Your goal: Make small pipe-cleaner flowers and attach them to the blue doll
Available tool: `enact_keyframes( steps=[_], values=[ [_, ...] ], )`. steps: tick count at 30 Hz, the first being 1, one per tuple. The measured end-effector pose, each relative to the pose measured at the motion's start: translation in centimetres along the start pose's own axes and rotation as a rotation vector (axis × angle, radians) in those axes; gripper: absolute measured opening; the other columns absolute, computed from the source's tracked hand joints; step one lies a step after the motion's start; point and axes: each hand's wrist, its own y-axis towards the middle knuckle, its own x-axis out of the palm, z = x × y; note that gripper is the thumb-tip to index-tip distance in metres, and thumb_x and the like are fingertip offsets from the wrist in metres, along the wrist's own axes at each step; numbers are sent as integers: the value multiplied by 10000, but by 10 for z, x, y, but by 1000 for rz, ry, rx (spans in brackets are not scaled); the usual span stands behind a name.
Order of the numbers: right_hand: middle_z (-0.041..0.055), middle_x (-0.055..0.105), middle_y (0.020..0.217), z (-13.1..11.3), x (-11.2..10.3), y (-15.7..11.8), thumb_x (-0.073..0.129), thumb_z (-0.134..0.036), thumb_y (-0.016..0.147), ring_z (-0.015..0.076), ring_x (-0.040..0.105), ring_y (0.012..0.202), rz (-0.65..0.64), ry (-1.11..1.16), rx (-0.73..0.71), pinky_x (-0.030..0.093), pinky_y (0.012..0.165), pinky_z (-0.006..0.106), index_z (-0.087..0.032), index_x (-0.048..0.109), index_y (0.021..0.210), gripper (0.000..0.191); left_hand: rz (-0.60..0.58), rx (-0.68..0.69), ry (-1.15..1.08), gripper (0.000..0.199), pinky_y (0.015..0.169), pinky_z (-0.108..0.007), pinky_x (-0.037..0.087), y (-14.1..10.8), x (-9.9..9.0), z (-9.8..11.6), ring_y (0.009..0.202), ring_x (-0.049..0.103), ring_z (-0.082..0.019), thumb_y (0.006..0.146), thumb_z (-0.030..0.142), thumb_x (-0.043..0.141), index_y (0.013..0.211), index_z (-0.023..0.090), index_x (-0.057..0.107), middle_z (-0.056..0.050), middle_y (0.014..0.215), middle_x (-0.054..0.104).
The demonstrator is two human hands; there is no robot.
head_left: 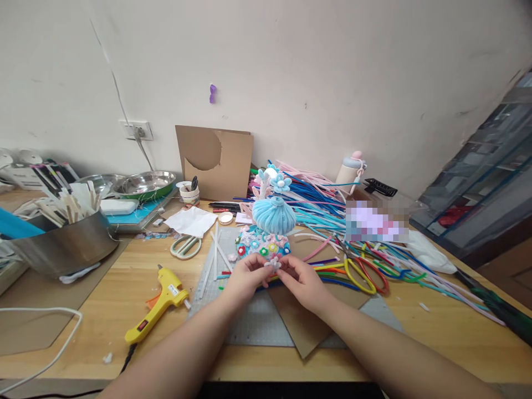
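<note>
Between my fingertips, in front of the flowered craft piece, is a small pale flower. My left hand pinches it from the left and my right hand from the right, both closed on it. Just behind them stands a base covered with small colourful flowers. A light blue ribbed dome rises over this base, with blue flowers above it. Beneath my hands lie a piece of brown cardboard and a grey cutting mat.
A yellow glue gun and green-handled scissors lie left. Yellow- and red-handled scissors lie right, among many pipe cleaners. A metal pot with sticks stands far left; cardboard leans on the wall.
</note>
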Motion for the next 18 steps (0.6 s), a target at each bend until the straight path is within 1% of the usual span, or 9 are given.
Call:
enact_keyframes(
  steps=[3,6,9,11,12,14,15,16,18],
  values=[
    [15,594,774,-3,-1,0,490,-335,884,149,551,703,-28,28,-9,438,637,245,-184,559,854,168,-14,-75,-122,340,512,-207,448,0,-1,0,531,581,-101,586,341,788,709,143,539,-1,612,625],
    [-3,554,700,-3,-1,-2,473,-350,891,124,500,594,-22,22,14,405,553,228,-186,551,798,204,-48,-114,-122,333,510,-204,456,-1,0,0,563,610,-118,578,310,792,724,143,543,-5,623,634],
    [-11,528,674,1,0,-2,471,-341,892,106,446,528,-28,-8,37,369,493,221,-184,546,791,201,-75,-111,-95,316,499,-200,457,-1,0,-1,563,606,-117,601,311,777,736,143,545,1,615,623],
    [-2,537,685,3,1,-1,475,-326,892,114,468,559,-37,-28,27,385,516,227,-181,548,798,187,-77,-94,-72,311,494,-197,456,-1,0,-1,557,598,-111,616,322,768,741,141,549,4,614,616],
    [5,548,706,2,0,-1,476,-318,893,121,488,587,-17,-33,15,399,537,232,-183,547,822,168,-74,-88,-63,309,492,-195,455,-1,0,-1,551,593,-107,620,325,765,741,139,549,6,613,612],
    [15,554,771,-7,-6,-1,475,-313,897,124,510,614,98,-18,-49,415,548,239,-196,524,912,128,-60,-85,-57,308,482,-190,452,-1,0,0,534,587,-100,620,327,762,734,139,546,9,609,610],
    [18,551,818,-14,-12,-2,474,-318,900,119,510,605,213,4,-97,417,534,239,-210,494,988,140,-49,-88,-59,311,475,-189,449,-1,0,0,527,586,-98,614,326,763,730,140,542,9,611,613],
    [16,530,841,-24,-20,-4,473,-332,902,105,491,561,322,37,-190,402,490,232,-225,467,1023,162,-35,-91,-63,313,467,-187,446,-1,0,0,521,586,-97,608,326,763,727,142,540,9,619,617],
    [33,526,946,-45,-39,-12,503,-367,893,110,526,605,564,96,-385,436,511,248,-240,455,1093,242,-13,-98,-71,320,450,-187,442,-1,1,0,511,587,-98,594,328,767,718,143,537,7,631,624]
  ],
)
